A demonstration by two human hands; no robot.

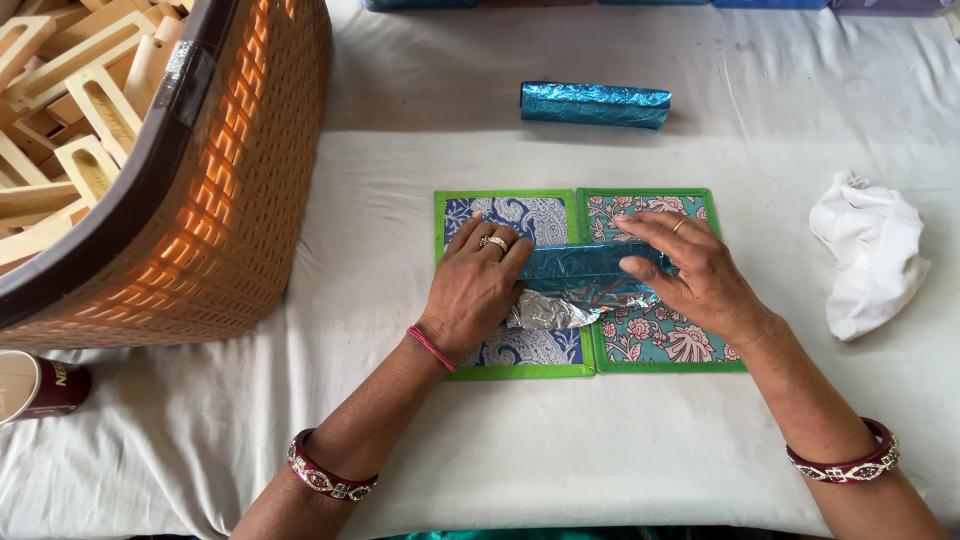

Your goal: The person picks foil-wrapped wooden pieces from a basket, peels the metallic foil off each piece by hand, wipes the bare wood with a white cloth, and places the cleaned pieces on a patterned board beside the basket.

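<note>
A green-edged patterned board lies open flat in front of me, its left half blue paisley, its right half teal with pink flowers. Across its middle rests a small block half wrapped in shiny blue foil, the silver underside of the foil showing at its near edge. My left hand presses down on the left end of the foil. My right hand lies flat on the right end, fingers folding the foil over the block.
A finished blue foil-wrapped bar lies further back on the white cloth. A large brown woven basket full of wooden pieces stands at left, a dark red cup beside it. A crumpled white cloth lies at right.
</note>
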